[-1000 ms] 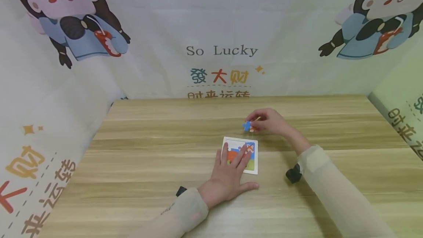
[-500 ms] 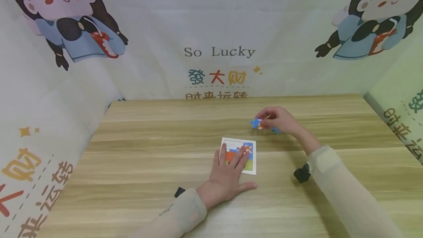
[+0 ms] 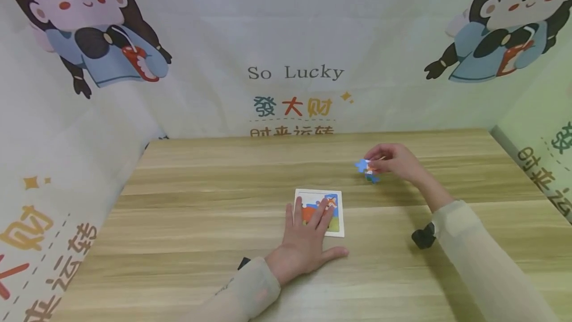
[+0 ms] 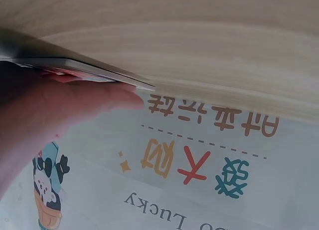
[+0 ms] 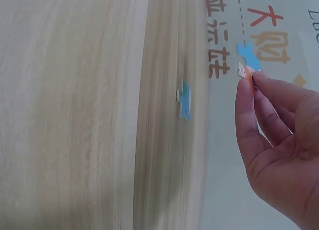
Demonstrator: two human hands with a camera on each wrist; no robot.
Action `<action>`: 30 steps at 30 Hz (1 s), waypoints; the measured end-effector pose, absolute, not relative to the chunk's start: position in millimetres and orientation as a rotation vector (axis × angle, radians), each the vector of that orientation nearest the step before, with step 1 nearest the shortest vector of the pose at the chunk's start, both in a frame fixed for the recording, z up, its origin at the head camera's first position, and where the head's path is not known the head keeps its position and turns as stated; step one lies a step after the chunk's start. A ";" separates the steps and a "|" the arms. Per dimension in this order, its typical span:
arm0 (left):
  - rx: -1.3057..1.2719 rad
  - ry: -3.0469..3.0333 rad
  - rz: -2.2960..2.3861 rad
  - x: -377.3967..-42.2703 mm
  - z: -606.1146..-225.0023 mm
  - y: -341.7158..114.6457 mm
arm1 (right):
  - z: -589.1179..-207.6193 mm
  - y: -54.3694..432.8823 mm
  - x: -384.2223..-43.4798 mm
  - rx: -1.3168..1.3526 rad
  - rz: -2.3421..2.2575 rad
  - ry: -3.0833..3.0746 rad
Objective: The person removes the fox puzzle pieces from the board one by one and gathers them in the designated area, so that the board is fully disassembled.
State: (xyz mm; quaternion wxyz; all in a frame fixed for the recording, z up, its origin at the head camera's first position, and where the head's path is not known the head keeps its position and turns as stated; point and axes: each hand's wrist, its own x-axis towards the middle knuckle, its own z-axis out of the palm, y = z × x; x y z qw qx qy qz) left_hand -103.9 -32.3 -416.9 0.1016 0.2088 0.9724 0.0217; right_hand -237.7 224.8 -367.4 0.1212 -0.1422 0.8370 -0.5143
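My left hand (image 3: 303, 246) lies with spread fingers on a small square puzzle board (image 3: 341, 217), which has a white frame and a partly filled picture of orange, blue and green. The fingers cover part of the picture; in the left wrist view they rest along the board (image 4: 89, 70) near its edge. Up and to the right, my right hand (image 3: 395, 161) pinches a jigsaw piece (image 3: 361, 165), blue with orange and white, between thumb and fingers. The right wrist view shows this piece (image 5: 249, 56) raised off the table. Just below it lies a loose blue-green jigsaw piece (image 3: 372, 179).
The wood-grain table (image 3: 201, 202) reaches back to a printed cloth (image 3: 295, 24) that hangs behind it and along both sides. A dark wrist camera (image 3: 423, 236) sits at my right cuff.
My right hand has moved right with the pinched piece. The loose blue-green piece, first hidden by that hand, now shows beneath the held one. My left hand stays on the board.
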 end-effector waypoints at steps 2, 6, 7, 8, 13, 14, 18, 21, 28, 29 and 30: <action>0.603 2.863 0.063 -102.8 -417.4 -33.0 | -369.1 228.3 -236.2 -0.379 -1.514 2.443; 0.592 2.855 0.033 -99.1 -419.4 -36.5 | -375.9 232.9 -233.6 -0.288 -1.546 2.409; 0.592 2.855 0.026 -98.4 -419.8 -37.1 | -377.5 233.9 -233.3 -0.266 -1.550 2.398; 0.593 2.858 0.019 -98.2 -419.7 -37.4 | -378.9 235.1 -233.4 -0.251 -1.552 2.394; 0.603 2.873 0.049 -101.7 -418.0 -34.1 | -382.1 244.4 -235.5 -0.199 -1.568 2.406; 0.604 2.874 0.056 -102.7 -417.4 -32.9 | -382.3 246.5 -236.0 -0.194 -1.573 2.406; 0.614 2.874 0.055 -104.7 -417.6 -29.6 | -385.2 254.1 -236.3 -0.170 -1.593 2.390; 0.621 2.877 0.032 -104.9 -418.2 -28.2 | -388.4 258.9 -236.7 -0.150 -1.594 2.383; 0.612 2.892 0.045 -105.8 -418.2 -29.7 | -392.6 261.2 -238.4 -0.098 -1.540 2.422; 0.612 2.893 0.047 -106.0 -418.4 -30.0 | -393.0 261.8 -238.5 -0.092 -1.536 2.420; 0.613 2.894 0.061 -106.3 -418.6 -30.0 | -393.6 262.8 -238.8 -0.084 -1.533 2.415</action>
